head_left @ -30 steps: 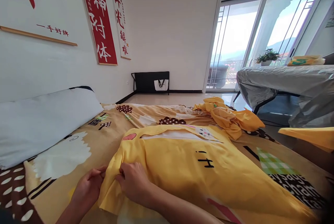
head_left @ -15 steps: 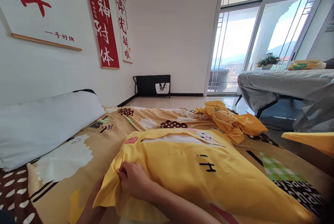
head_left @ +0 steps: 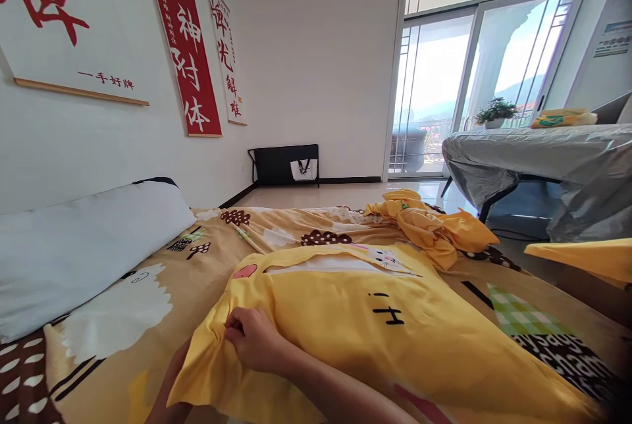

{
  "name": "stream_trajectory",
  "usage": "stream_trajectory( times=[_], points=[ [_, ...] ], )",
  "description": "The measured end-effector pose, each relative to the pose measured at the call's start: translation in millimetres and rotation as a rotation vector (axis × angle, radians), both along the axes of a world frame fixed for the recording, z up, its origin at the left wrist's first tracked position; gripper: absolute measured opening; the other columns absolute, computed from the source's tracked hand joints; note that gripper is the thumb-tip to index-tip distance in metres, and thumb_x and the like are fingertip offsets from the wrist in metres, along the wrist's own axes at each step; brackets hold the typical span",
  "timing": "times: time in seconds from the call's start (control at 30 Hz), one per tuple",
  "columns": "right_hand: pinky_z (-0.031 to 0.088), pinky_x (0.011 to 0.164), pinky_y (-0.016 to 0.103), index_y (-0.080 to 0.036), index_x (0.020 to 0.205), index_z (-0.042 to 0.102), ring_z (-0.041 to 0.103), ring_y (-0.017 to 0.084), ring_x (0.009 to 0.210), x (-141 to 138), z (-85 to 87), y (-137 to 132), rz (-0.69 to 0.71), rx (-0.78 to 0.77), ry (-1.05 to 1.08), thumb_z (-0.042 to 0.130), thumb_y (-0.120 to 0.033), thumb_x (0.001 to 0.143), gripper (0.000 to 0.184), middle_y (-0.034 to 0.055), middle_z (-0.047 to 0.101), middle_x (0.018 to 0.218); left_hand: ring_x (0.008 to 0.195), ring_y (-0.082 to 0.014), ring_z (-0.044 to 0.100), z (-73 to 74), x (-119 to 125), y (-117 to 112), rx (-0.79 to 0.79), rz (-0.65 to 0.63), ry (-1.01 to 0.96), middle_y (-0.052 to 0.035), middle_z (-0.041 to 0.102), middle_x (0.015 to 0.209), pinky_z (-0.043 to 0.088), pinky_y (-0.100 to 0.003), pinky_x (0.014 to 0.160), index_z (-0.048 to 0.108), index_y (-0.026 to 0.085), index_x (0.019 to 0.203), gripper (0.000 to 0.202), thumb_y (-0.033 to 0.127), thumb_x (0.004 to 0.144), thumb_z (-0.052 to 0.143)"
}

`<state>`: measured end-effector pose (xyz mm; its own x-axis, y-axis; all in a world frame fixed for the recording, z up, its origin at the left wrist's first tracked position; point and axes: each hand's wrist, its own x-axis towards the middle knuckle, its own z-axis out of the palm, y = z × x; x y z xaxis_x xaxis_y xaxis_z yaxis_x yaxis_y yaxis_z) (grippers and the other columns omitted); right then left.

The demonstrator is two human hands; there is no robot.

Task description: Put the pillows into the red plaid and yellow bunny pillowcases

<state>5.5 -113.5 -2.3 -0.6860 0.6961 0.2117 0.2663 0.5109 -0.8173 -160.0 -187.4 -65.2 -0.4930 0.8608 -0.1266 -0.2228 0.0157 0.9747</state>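
Observation:
A yellow pillowcase (head_left: 336, 325) with "Hi" lettering lies across the bed, plump over a white pillow (head_left: 316, 263) that shows through the long slit at its far side. My right hand (head_left: 257, 342) is closed, pinching a gathered fold of the pillowcase near its left end. Low on the left, my left hand (head_left: 170, 404) reaches beneath the loose left edge of the pillowcase. The cloth hides its fingers, so I cannot tell what they grip.
The bed wears a patterned tan sheet (head_left: 197, 286). A white pillow (head_left: 93, 243) rests by the left wall. Crumpled yellow cloth (head_left: 429, 230) lies at the far right of the bed. Beyond it stands a plastic-covered table (head_left: 533, 147) with a potted plant (head_left: 496, 111).
My view has shifted slightly. Both hands stay at the left end of the pillowcase, where the loose edge hangs a little lower and farther left in view. The right hand keeps its pinch.

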Motion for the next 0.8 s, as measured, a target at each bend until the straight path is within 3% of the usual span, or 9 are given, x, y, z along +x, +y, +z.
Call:
stream_trajectory(
  times=[0.17,0.3,0.4,0.6,0.7,0.8],
  points=[
    [0.032,0.055,0.019,-0.017,0.077,0.063,0.044,0.008,0.060,-2.1,-3.1,1.0,0.019,-0.076,0.064,0.058,-0.011,0.080,0.008,-0.0041,0.055,0.066,0.101,-0.0407,0.063,11.2,11.9,3.3,0.043,-0.012,0.232,-0.0070,0.074,0.076,0.058,-0.035,0.072,0.067,0.021,0.068,0.026,0.018,0.044,0.078],
    [0.033,0.055,0.018,-0.016,0.075,0.064,0.045,0.008,0.060,-5.9,-9.2,0.0,0.012,-0.101,0.074,0.059,-0.011,0.079,0.008,-0.0043,0.055,0.064,0.097,-0.0388,0.064,20.6,24.1,9.9,0.020,0.103,0.305,-0.0060,0.074,0.075,0.056,-0.030,0.064,0.064,0.021,0.064,0.025,0.017,0.043,0.077],
    [0.034,0.054,0.018,-0.016,0.076,0.066,0.045,0.008,0.057,-5.2,-9.3,-0.8,0.014,-0.111,0.059,0.059,-0.011,0.078,0.009,-0.0044,0.057,0.063,0.098,-0.0361,0.065,22.7,31.0,9.4,-0.005,0.109,0.165,-0.0047,0.074,0.076,0.055,-0.030,0.067,0.065,0.020,0.070,0.027,0.017,0.045,0.077],
    [0.036,0.055,0.018,-0.016,0.078,0.069,0.049,0.008,0.055,-0.6,-0.2,-2.5,-0.010,-0.114,0.043,0.059,-0.013,0.079,0.011,-0.0034,0.063,0.064,0.099,-0.0357,0.065,27.7,33.7,-2.6,0.051,-0.105,-0.179,-0.0099,0.074,0.084,0.056,-0.037,0.075,0.067,0.017,0.067,0.026,0.033,0.052,0.080],
    [0.037,0.058,0.020,-0.018,0.079,0.071,0.054,0.010,0.058,0.4,1.3,-4.8,0.017,0.006,-0.015,0.056,-0.014,0.082,0.016,-0.0012,0.068,0.068,0.102,-0.0353,0.064,31.6,31.6,-5.7,0.036,-0.111,-0.209,-0.0105,0.073,0.093,0.056,-0.038,0.079,0.071,0.016,0.078,0.031,0.034,0.054,0.082],
    [0.039,0.064,0.023,-0.020,0.084,0.073,0.060,0.014,0.070,2.4,1.9,-5.0,0.083,0.210,-0.101,0.053,-0.015,0.082,0.020,0.0011,0.072,0.080,0.101,-0.0349,0.065,31.3,28.1,-5.3,0.013,-0.054,-0.197,-0.0097,0.074,0.089,0.056,-0.036,0.078,0.072,0.016,0.081,0.036,0.031,0.051,0.085]
  ],
)
